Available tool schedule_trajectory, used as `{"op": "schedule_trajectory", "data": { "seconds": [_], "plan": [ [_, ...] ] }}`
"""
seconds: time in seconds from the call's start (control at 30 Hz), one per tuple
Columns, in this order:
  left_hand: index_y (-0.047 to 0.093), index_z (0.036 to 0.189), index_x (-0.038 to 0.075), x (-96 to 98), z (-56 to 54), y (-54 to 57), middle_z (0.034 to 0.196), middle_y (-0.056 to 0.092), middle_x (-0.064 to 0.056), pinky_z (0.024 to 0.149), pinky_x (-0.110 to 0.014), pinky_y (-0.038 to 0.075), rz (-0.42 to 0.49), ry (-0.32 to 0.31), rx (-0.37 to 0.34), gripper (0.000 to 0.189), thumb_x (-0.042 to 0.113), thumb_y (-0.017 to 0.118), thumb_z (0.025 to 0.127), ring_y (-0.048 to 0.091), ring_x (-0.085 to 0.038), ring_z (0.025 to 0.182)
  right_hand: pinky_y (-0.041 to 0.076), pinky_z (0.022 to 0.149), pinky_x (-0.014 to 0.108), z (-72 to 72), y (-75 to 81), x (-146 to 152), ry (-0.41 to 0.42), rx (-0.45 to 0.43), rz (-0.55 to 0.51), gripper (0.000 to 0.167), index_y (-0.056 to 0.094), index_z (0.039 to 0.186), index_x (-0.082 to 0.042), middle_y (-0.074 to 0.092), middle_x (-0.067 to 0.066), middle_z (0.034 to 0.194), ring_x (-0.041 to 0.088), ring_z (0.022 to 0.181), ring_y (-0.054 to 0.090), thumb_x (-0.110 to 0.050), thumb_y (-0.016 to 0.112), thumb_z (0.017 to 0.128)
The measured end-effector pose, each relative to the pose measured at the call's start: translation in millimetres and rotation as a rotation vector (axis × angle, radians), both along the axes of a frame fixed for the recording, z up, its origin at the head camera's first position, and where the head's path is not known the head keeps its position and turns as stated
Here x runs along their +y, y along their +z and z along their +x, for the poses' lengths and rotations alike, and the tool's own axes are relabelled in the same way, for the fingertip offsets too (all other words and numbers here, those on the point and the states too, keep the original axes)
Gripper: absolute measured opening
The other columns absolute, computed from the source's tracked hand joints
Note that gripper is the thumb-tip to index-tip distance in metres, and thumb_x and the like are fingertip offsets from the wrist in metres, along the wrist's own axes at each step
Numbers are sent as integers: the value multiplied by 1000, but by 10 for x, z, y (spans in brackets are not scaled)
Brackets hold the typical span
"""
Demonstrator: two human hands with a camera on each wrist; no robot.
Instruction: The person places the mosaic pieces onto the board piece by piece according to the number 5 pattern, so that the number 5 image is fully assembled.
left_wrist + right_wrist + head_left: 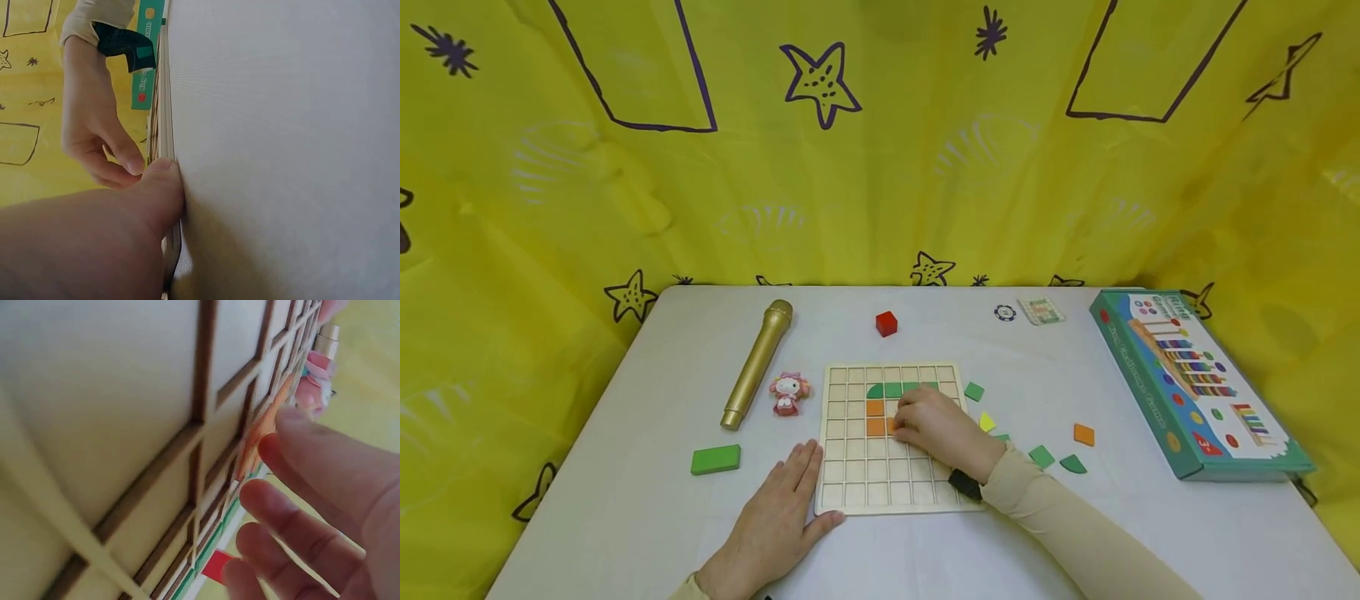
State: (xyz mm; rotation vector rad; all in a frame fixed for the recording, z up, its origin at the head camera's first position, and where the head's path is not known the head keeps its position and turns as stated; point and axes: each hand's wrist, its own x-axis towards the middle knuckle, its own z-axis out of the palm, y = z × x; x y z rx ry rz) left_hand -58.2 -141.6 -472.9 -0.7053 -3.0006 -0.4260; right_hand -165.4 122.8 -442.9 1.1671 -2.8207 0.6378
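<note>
A wooden grid board (847, 471) lies on the table with a row of green tiles (892, 390), the leftmost rounded, and two orange tiles (875, 407) set in its cells. My right hand (943, 425) is over the board, thumb and index finger pinching an orange square tile (255, 439) down at a cell beside the lower orange one. Its other fingers are bent loosely and partly hide the green row. My left hand (775, 517) lies with straight fingers along the board's left edge, its thumb (161, 178) against the near edge.
Loose green tiles (1041, 457), a yellow piece (987, 422) and an orange tile (1083, 434) lie right of the board. A game box (1210, 392) stands far right. Around the left are a gold microphone (756, 367), pink figurine (787, 394) and green block (716, 460); a red cube (887, 323) sits behind.
</note>
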Motion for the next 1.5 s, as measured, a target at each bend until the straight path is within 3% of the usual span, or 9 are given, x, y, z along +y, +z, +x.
{"op": "schedule_trajectory", "data": {
  "seconds": [0.1, 0.23, 0.47, 0.6, 0.73, 0.87, 1.03, 1.2, 1.5],
  "plan": [
    [37, 145, -9, -15, 25, -8, 151, 35, -21, 109, -51, 32, 14, 11, -7, 85, 52, 61, 92, 31, -34, 140, 48, 81, 31, 58, -13, 75, 2, 9, -28, 13, 78, 97, -11, 63, 0, 99, 18, 93, 52, -19, 76, 87],
    [37, 145, -9, -31, 47, -20, 152, 34, -21, 108, -51, 32, 9, 18, 6, 85, 54, 60, 92, 30, -34, 140, 48, 87, 37, 154, 25, 360, -94, -9, -62, 15, 77, 102, -8, 63, 2, 106, 19, 100, 53, -15, 73, 89],
    [37, 145, -9, -10, 25, 14, 152, 34, -21, 109, -51, 31, 22, 3, 0, 85, 52, 60, 92, 30, -34, 140, 49, 79, 47, 301, 47, 1520, -374, 25, -87, 16, 75, 102, -3, 68, 5, 99, 26, 93, 58, -4, 73, 86],
    [37, 146, -8, -15, 25, 27, 152, 34, -21, 109, -50, 31, 0, 8, -10, 85, 53, 60, 92, 30, -33, 140, 49, 75, 49, 412, 27, 2030, -499, -44, -40, 22, 74, 104, -1, 68, 8, 97, 31, 90, 60, -11, 77, 85],
    [36, 146, -8, -16, 19, 30, 152, 34, -21, 110, -50, 31, -1, 8, -12, 84, 52, 60, 92, 30, -33, 140, 50, 70, 39, 478, 11, 2229, -562, -145, 13, 33, 71, 111, -1, 64, 6, 98, 25, 86, 57, -17, 79, 83],
    [36, 146, -8, -12, 6, 32, 152, 33, -21, 110, -50, 31, 0, 3, -11, 84, 52, 60, 92, 30, -33, 140, 48, 67, 33, 489, -15, 2258, -571, -162, 22, 30, 71, 109, -1, 61, 7, 97, 23, 83, 53, -15, 79, 83],
    [36, 146, -8, -4, -8, 35, 152, 34, -21, 109, -50, 31, -8, 0, -16, 85, 52, 61, 92, 30, -33, 140, 50, 70, 43, 498, -31, 2193, -588, -128, 12, 28, 69, 106, 4, 62, 13, 98, 27, 84, 56, -11, 78, 84],
    [36, 146, -8, 5, -6, 34, 152, 34, -21, 109, -50, 31, -2, 0, -25, 85, 52, 60, 92, 30, -33, 140, 53, 73, 42, 477, 61, 1946, -581, -81, -98, 30, 66, 112, 6, 65, 13, 100, 28, 87, 62, -11, 74, 88],
    [37, 145, -9, 7, -1, 11, 151, 34, -22, 109, -51, 32, 12, 1, -5, 84, 51, 61, 92, 32, -34, 139, 53, 77, 39, 243, 168, 1009, -337, -97, -189, 24, 71, 111, -2, 61, 3, 101, 20, 89, 58, -10, 73, 88]
  ]
}}
